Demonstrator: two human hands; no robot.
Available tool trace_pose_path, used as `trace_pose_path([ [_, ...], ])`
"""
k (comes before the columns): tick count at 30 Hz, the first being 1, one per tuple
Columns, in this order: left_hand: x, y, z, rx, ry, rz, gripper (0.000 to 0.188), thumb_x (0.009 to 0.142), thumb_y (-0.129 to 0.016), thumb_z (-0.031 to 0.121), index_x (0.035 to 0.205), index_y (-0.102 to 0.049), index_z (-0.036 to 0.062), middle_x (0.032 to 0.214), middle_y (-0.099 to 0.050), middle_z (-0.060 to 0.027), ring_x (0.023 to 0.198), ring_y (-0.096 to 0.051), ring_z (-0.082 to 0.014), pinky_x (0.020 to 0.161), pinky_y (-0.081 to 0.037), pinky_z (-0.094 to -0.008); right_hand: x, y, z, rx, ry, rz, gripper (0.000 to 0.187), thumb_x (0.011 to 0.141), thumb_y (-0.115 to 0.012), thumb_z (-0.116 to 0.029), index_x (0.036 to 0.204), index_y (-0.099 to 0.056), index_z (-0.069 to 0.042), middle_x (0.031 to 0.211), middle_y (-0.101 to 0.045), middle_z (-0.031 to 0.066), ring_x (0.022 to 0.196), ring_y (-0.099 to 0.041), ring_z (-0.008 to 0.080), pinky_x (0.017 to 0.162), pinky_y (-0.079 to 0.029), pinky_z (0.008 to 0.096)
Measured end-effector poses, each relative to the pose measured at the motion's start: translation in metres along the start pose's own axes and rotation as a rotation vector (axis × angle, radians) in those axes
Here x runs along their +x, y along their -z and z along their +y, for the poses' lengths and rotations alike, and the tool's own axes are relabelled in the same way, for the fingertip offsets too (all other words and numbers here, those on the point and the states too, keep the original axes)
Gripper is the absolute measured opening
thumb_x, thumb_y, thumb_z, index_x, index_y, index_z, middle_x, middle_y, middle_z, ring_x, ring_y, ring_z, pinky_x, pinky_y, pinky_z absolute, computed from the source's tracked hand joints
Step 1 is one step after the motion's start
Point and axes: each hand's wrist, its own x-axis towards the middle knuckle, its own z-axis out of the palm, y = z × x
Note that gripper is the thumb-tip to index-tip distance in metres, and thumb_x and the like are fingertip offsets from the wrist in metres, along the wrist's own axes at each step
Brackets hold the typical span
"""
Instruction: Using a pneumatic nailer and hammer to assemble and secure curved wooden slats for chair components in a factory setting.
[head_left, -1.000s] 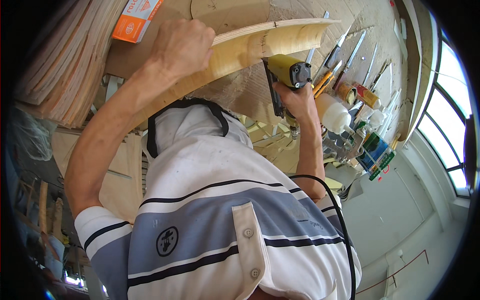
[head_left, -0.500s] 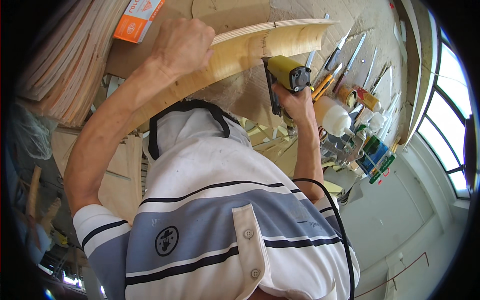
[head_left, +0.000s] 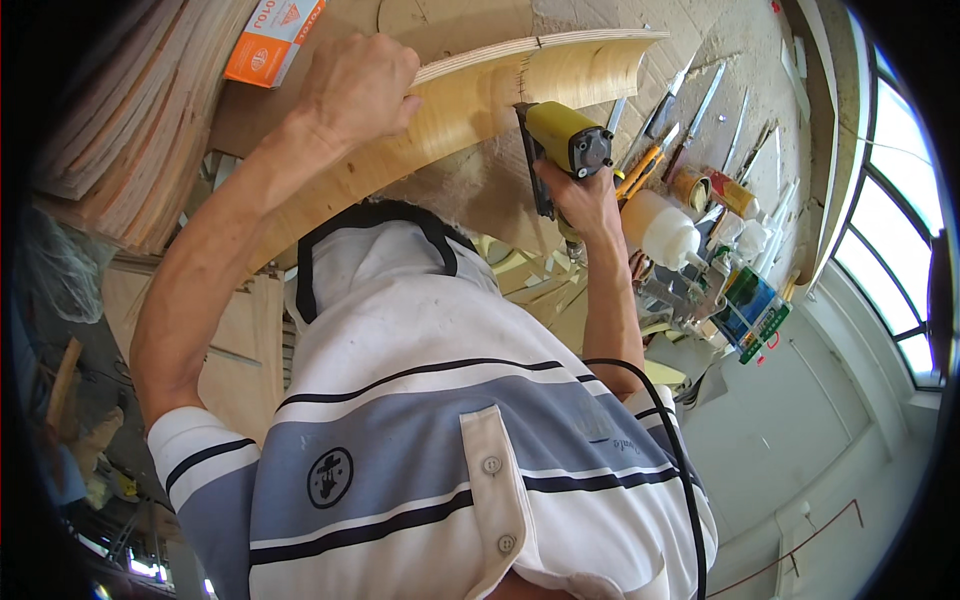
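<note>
A curved plywood panel point(head_left: 465, 115), pale with a layered edge, stands bowed across the bench in front of my body. My left hand point(head_left: 355, 88) is closed over its upper edge, left of the middle, and the fingertips are partly hidden. In my right hand point(head_left: 582, 198) is a yellow and black air nail gun point(head_left: 562, 132), with my fingers wrapped round its handle. The gun's nose meets or nearly meets the panel's near face, beside a row of small dark marks; contact is hard to tell.
Thin curved wood strips point(head_left: 140, 110) are stacked at left, beside an orange and white box point(head_left: 272, 42). To the right lie several knives and hand tools point(head_left: 668, 110), a white plastic bottle point(head_left: 662, 230) and a blue-green container point(head_left: 752, 305). A black hose point(head_left: 680, 440) runs past my right arm.
The nail gun and my right hand have shifted slightly left and up along the panel. The panel and my left hand have also moved slightly left in view.
</note>
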Motion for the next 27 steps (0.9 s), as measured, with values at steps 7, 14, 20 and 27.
trace_pose_path([
  [7, 0.001, 0.001, -0.002, -0.017, 0.001, -0.027, 0.028, 0.067, -0.075, 0.029, 0.068, -0.066, 0.0021, 0.071, -0.064, -0.0156, 0.069, -0.064, -0.0345, 0.061, -0.05, -0.0432, 0.002, 0.004, -0.006, -0.086, -0.014, -0.004, 0.031, 0.075, -0.064, -0.01, 0.104, -0.062, -0.001, 0.08, -0.064, 0.0069, 0.072, -0.057, 0.0153, 0.067, -0.048, 0.0317],
  [14, 0.002, -0.002, -0.004, -0.025, 0.0, -0.028, 0.029, 0.067, -0.075, 0.029, 0.068, -0.066, 0.002, 0.07, -0.063, -0.0159, 0.068, -0.063, -0.0348, 0.061, -0.05, -0.0433, 0.003, 0.004, -0.006, -0.057, -0.011, -0.004, 0.03, 0.075, -0.063, -0.01, 0.105, -0.062, -0.002, 0.077, -0.062, 0.0059, 0.07, -0.056, 0.0139, 0.065, -0.047, 0.0312],
  [20, 0.004, 0.0, -0.004, -0.023, -0.008, -0.041, 0.029, 0.067, -0.075, 0.03, 0.069, -0.066, 0.0022, 0.07, -0.063, -0.016, 0.068, -0.063, -0.035, 0.061, -0.05, -0.0431, 0.005, 0.003, -0.012, -0.039, 0.093, 0.017, 0.03, 0.076, -0.061, -0.008, 0.106, -0.062, -0.002, 0.079, -0.063, 0.0057, 0.071, -0.057, 0.0135, 0.066, -0.047, 0.0306],
  [27, 0.008, 0.001, -0.007, -0.038, 0.002, -0.076, 0.03, 0.067, -0.076, 0.031, 0.07, -0.066, 0.0024, 0.07, -0.064, -0.0163, 0.068, -0.063, -0.035, 0.062, -0.05, -0.0429, 0.009, 0.006, -0.007, -0.076, 0.085, 0.003, 0.03, 0.077, -0.061, -0.009, 0.106, -0.062, -0.003, 0.079, -0.063, 0.0068, 0.071, -0.057, 0.014, 0.065, -0.048, 0.0316],
])
